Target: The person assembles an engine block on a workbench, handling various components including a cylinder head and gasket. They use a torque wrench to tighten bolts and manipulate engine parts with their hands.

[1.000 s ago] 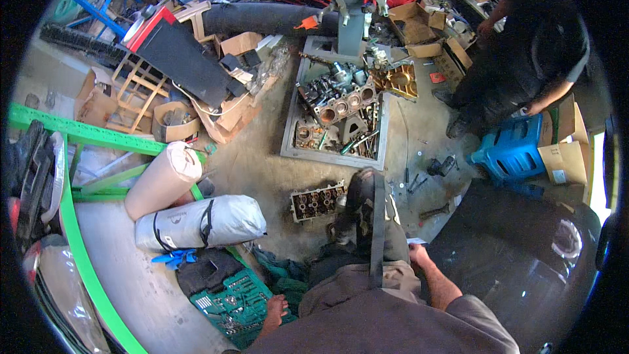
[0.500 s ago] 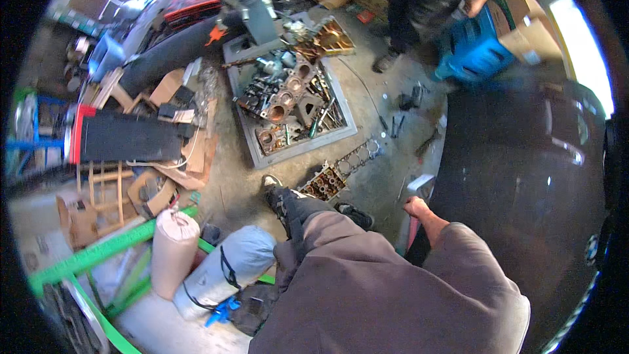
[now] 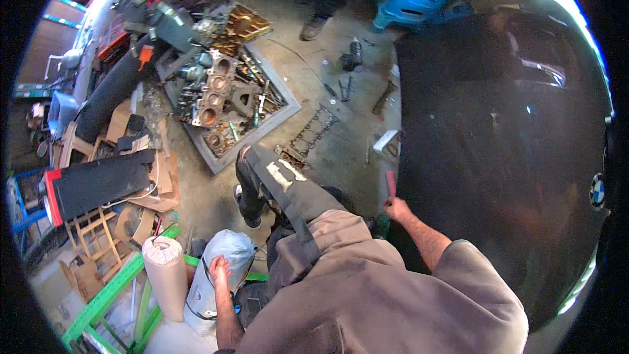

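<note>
In the head view, the only view here, the right hand (image 3: 396, 211) has its fingers wrapped around the lower end of 1 slim pinkish-red strip (image 3: 391, 183), which points away from the person beside the edge of a dark car bonnet (image 3: 498, 170). A white box (image 3: 387, 145) lies near its far tip. The strip keeps a straight line, so I judge it light and fairly stiff; its material and slipperiness I cannot tell. The lower end seems the natural hold, keeping the tip clear of the paintwork. The left hand (image 3: 220, 270), fingers loosely apart and visibly gripping nothing, is over a silvery rolled bag (image 3: 202, 295); contact is unclear.
</note>
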Tool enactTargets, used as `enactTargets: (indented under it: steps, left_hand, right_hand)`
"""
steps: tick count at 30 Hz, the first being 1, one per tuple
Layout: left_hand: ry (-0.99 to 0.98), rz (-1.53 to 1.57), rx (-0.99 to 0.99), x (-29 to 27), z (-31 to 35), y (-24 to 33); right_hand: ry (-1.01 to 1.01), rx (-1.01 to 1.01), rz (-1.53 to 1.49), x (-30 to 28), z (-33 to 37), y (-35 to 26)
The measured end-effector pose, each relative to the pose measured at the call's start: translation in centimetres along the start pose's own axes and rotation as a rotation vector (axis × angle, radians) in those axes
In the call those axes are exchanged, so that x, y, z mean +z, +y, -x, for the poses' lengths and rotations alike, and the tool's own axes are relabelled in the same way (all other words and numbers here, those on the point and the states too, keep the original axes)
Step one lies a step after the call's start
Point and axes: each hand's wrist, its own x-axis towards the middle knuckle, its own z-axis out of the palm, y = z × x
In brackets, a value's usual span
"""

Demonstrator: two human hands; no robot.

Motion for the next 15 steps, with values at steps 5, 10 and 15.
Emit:
enactTargets:
  steps: [5, 10, 15]
  left_hand:
    - [-0.258, -0.011, 0.070, 9.9, 0.5, 3.5]
    - [-0.323, -0.039, -0.116, 17.7, 4.5, -1.4]
    - [-0.279, -0.109, -0.398, 20.3, 12.8, -9.4]
  right_hand:
    - [0.244, 0.045, 0.061, -8.0, -2.1, 0.9]
    - [0.408, -0.050, 0.130, -14.3, -11.2, -1.7]
    - [0.265, -0.205, 0.355, -12.8, -26.8, -7.0]
